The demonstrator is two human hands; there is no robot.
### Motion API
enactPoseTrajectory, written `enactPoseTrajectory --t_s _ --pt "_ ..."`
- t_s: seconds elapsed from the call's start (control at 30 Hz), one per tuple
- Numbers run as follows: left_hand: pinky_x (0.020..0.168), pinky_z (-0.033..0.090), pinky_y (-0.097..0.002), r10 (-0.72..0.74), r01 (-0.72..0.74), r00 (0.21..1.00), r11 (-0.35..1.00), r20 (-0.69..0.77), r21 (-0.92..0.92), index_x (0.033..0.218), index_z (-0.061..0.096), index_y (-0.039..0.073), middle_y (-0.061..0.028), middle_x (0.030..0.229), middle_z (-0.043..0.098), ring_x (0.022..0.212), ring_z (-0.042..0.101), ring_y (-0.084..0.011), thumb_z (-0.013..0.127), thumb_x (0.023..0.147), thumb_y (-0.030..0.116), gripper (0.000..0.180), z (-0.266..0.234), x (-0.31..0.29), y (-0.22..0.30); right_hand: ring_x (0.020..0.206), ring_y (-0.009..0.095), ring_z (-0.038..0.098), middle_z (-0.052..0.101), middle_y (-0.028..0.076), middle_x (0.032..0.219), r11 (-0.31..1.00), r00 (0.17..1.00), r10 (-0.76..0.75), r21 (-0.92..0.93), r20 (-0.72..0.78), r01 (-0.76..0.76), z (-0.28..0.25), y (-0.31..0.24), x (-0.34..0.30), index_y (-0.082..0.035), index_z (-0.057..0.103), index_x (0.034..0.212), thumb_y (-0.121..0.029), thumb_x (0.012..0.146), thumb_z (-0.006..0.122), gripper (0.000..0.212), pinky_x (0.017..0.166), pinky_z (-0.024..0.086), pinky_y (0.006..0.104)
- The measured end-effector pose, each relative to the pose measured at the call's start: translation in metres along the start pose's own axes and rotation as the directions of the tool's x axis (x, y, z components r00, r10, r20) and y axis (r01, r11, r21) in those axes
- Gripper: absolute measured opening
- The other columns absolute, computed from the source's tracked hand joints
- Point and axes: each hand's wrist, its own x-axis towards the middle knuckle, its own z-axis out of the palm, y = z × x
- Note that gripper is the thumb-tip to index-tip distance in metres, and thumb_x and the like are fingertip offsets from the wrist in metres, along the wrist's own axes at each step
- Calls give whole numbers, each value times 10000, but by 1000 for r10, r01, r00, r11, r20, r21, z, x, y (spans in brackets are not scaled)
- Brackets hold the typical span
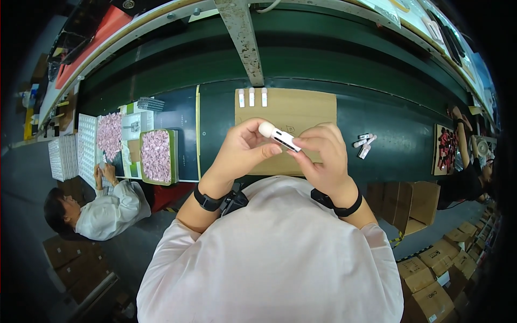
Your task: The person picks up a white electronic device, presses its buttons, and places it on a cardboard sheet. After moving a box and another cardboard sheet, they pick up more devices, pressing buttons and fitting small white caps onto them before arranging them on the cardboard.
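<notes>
The left hand (242,146) pinches the white gadget (286,139) by its round end, the right hand (326,155) by the other—probably to steady it—above the cardboard sheet (315,110). Three similar gadgets (251,98) line the sheet's far-left corner, seemingly for order; loose ones (364,152) lie on the tabletop (390,121) past its right edge.

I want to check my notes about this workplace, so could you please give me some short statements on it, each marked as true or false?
1. The left hand and the right hand both touch the white device. True.
2. Three similar devices lie in a row on the cardboard sheet. True.
3. The loose devices lie on that sheet. False: they lie on the dark table, right of it.
4. Both wrists are bare. False: each wears a black band.
5. A tray of pink pieces is on the person's left. True.
</notes>
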Motion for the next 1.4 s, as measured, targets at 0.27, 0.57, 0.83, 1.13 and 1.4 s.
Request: enactPoseTrajectory --t_s 0.27,0.57,0.83,1.13,1.4 --pt "832 521 -346 -153 199 979 839 133 -506 1115 560 -14 -116 997 639 906 641 -205 587 920 120 238 -16 12 -16 814 214 550 596 65 897 1000 992 19 -25 125 -16 7 8 11 -57 630 1021 -34 737 723 301 732 423 307" --pt "832 521 -346 -264 323 946 794 186 -515 1175 546 -31 -126 1017 637 911 641 -220 524 960 179 301 -38 18 -46 837 101 544 610 5 930 647 774 522 425 358 -633 39 61 30 -30 617 1101 -45 859 631 243 792 454 247" --pt "797 517 -329 -257 340 936 833 -241 436 1128 580 -32 -162 1000 664 885 657 -249 570 922 182 297 -66 27 -124 772 152 622 659 62 876 704 675 662 40 325 -709 90 189 10 -13 621 992 -106 830 666 192 707 503 285" --pt "751 520 -337 -258 409 910 681 -323 607 1075 605 -34 -194 960 667 852 664 -278 610 891 182 284 -86 17 -140 806 244 655 676 126 818 683 621 730 -260 287 -683 115 249 2 -9 631 929 -143 795 681 196 724 523 324" --pt "723 514 -323 -185 321 943 724 -277 610 1060 605 -37 -178 941 675 820 664 -252 615 894 177 271 -97 17 -156 868 277 641 671 135 847 778 801 591 -327 94 -536 98 245 -14 -10 649 922 -176 782 685 220 789 507 356"
